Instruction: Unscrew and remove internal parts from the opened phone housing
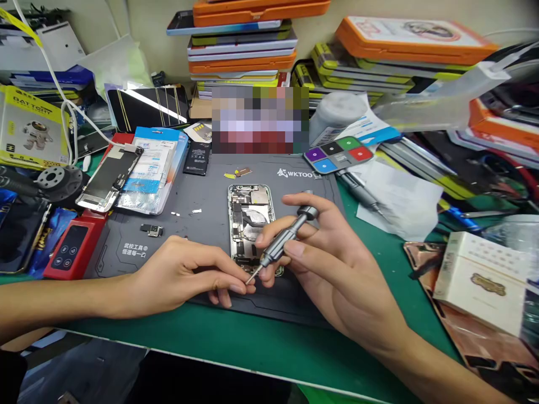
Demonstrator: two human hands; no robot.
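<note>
A grey metal precision screwdriver [280, 244] is gripped in my right hand [337, 264], with the index finger on its end cap and the tip pointing down to the left. My left hand [189, 275] pinches its thumb and fingers together right at that tip; whatever may be between them is too small to make out. Just behind both hands, an opened phone [251, 216] lies on the dark work mat [206, 202] with its inner parts showing. My right fingers hide its lower right portion. A small phone component [151, 230] rests on the mat to the left.
A detached phone screen [110, 177] and a red device [73, 247] lie on the left. A black battery [197, 157] is behind the phone. A second screwdriver [360, 191] and a white box [484, 280] are on the right. Stacked cases [242, 62] line the back.
</note>
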